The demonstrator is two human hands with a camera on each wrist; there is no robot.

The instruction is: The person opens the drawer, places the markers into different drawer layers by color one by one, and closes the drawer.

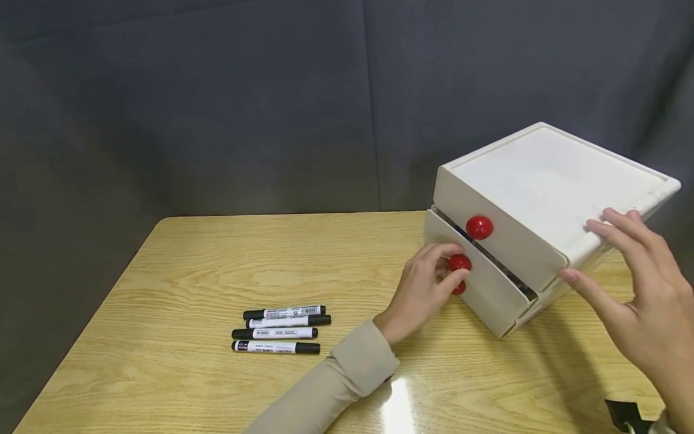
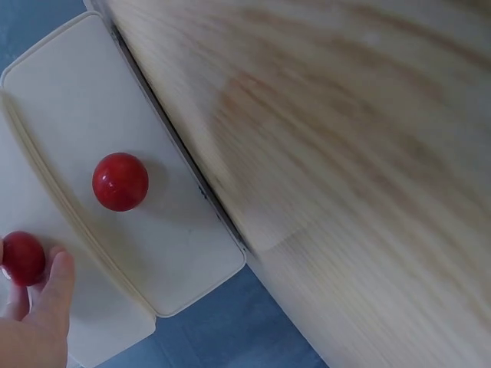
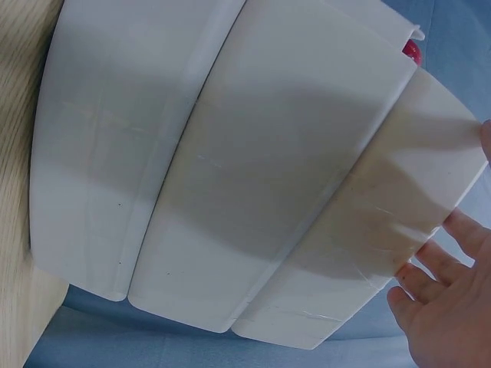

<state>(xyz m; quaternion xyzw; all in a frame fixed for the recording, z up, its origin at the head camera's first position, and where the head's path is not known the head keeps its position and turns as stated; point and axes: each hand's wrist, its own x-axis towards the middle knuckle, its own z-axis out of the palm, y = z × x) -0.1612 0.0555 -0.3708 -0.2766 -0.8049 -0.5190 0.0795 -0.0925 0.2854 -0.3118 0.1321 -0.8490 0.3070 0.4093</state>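
Observation:
A white drawer cabinet (image 1: 564,187) with round red knobs stands on the right side of the table. Its middle drawer (image 1: 488,283) sticks out a little, leaving a dark gap along its top edge. Thumb and fingers of my left hand (image 1: 417,289) pinch that drawer's red knob (image 2: 23,258). The bottom drawer's knob (image 2: 120,182) shows below it in the left wrist view, while the upper knob (image 1: 479,228) is free. With spread fingers, my right hand (image 1: 645,289) rests against the cabinet's near top edge, its thumb by the front corner.
Several black-and-white markers (image 1: 282,331) lie side by side on the wooden table (image 1: 217,265), left of my left forearm. A small black object (image 1: 623,415) lies near the front right. A dark cloth curtain (image 1: 271,108) hangs behind the table.

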